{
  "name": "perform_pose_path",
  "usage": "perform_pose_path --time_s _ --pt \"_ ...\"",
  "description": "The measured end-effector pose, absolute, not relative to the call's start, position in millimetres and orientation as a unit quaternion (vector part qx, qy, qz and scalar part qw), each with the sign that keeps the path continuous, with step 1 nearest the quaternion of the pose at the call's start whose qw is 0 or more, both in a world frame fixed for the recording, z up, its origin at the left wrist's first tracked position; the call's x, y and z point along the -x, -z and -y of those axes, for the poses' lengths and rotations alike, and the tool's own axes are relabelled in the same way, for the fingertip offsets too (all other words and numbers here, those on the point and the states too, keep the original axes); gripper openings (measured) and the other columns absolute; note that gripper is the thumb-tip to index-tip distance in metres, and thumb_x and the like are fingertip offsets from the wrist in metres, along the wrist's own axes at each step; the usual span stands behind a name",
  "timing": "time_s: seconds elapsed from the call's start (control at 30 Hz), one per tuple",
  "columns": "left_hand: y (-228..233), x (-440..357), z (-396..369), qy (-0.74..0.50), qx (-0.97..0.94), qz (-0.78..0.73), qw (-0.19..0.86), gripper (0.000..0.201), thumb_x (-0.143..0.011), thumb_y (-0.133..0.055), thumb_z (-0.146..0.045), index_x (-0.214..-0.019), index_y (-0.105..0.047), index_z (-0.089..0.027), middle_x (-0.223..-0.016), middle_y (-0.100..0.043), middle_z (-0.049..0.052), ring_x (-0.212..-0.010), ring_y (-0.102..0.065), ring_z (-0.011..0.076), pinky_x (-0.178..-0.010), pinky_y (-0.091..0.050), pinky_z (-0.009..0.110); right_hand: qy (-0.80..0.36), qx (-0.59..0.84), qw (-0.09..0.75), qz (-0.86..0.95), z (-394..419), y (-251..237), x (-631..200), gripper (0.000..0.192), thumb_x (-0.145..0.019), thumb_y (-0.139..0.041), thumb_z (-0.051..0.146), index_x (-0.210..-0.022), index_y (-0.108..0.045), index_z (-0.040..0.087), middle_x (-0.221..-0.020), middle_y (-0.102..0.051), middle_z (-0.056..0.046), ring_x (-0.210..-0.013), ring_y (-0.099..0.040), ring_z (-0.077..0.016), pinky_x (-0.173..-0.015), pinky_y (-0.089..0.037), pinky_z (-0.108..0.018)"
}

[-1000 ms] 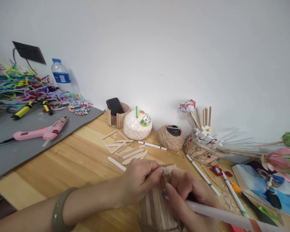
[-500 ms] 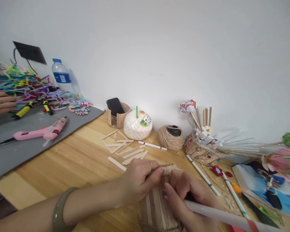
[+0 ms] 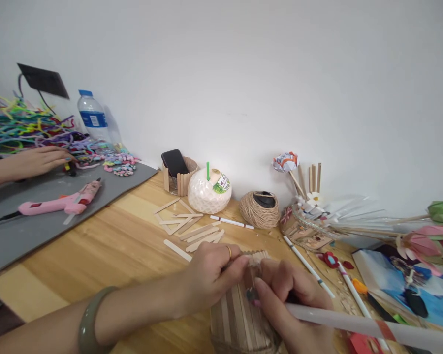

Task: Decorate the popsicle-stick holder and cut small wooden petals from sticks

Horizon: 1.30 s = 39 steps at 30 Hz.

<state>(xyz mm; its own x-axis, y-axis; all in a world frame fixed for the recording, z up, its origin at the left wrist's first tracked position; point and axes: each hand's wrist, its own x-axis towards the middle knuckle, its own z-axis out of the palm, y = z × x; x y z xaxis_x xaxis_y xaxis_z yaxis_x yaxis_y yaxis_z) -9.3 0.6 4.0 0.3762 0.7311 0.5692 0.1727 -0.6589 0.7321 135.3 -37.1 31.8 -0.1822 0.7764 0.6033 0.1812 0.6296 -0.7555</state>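
Stick-clad jar (image 3: 239,322) sits at bottom centre of frame on the wooden table (image 3: 107,250), its wall lined w/ upright craft sticks; your two hands meet at its top rim. Your left hand (image 3: 210,275), ring on one finger & green bangle (image 3: 90,319) at the wrist, is curled, fingers pinching the stick tops near the rim. Your right hand (image 3: 291,300) is closed round a long whitish glue stick (image 3: 354,324) that runs off to lower right; thumb pressed on the jar wall, just beside the left fingers. Grey mat (image 3: 25,221) fills left of frame w/ pink glue gun (image 3: 59,202) on it. Another person's hand (image 3: 37,161) lies flat at upper left, touching the heap of coloured pipe cleaners (image 3: 18,128). Water bottle (image 3: 92,118) behind that. Mid frame: netted white coconut (image 3: 209,191) w/ green straw, twine ball (image 3: 260,209) to its right, loose sticks (image 3: 192,228) just above your left hand
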Motion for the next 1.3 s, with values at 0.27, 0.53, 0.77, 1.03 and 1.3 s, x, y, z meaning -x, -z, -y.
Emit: perform_pose_path --time_s 0.27,0.53,0.77,1.03,1.3 --pt "-5.1 8.3 0.5 -0.485 -0.773 -0.287 0.29 0.037 -0.091 -0.037 -0.027 -0.055 -0.027 -0.021 -0.049 -0.025 -0.008 -0.044 -0.03 0.008 -0.044 -0.025 0.022 -0.306 0.349 0.515 0.721 40.0 -31.1 -137.6 0.034 -0.085 -0.048 0.014 -0.058 -0.029 0.022 -0.051 -0.038 0.007 -0.046 -0.036 -0.0098 -0.044 -0.03 -0.022" --pt "-5.2 9.6 -0.5 -0.482 -0.774 -0.289 0.29 0.037 -0.09 -0.038 -0.025 -0.055 -0.028 -0.021 -0.049 -0.027 -0.008 -0.044 -0.031 0.0081 -0.045 -0.025 0.022 -0.306 0.349 0.522 0.716 41.6 -32.2 -137.0 0.034 -0.083 -0.05 0.011 -0.057 -0.032 0.021 -0.05 -0.038 0.007 -0.045 -0.036 -0.0092 -0.044 -0.029 -0.021" --pt "-6.0 8.6 0.6 -0.482 -0.774 -0.288 0.292 0.037 -0.091 -0.037 -0.027 -0.056 -0.028 -0.021 -0.049 -0.026 -0.007 -0.044 -0.032 0.008 -0.045 -0.025 0.022 -0.305 0.358 0.524 0.71 41.0 -34.3 -138.0 0.034 -0.085 -0.048 0.016 -0.057 -0.03 0.022 -0.051 -0.04 0.007 -0.045 -0.037 -0.0096 -0.043 -0.03 -0.02" --pt "-5.7 8.6 0.1 -0.482 -0.775 -0.294 0.284 0.037 -0.091 -0.036 -0.027 -0.055 -0.027 -0.021 -0.049 -0.025 -0.007 -0.044 -0.03 0.008 -0.044 -0.025 0.022 -0.308 0.354 0.522 0.712 41.3 -30.9 -138.5 0.034 -0.088 -0.047 0.019 -0.059 -0.03 0.022 -0.052 -0.04 0.006 -0.046 -0.037 -0.0102 -0.043 -0.031 -0.021" --pt "-6.3 9.2 0.2 -0.473 -0.774 -0.306 0.289 0.036 -0.09 -0.036 -0.024 -0.055 -0.026 -0.021 -0.049 -0.026 -0.007 -0.044 -0.032 0.008 -0.045 -0.026 0.022 -0.302 0.352 0.602 0.65 39.3 -28.5 -134.7 0.037 -0.088 -0.054 0.021 -0.057 -0.034 0.022 -0.05 -0.037 0.007 -0.045 -0.032 -0.0094 -0.043 -0.028 -0.021"
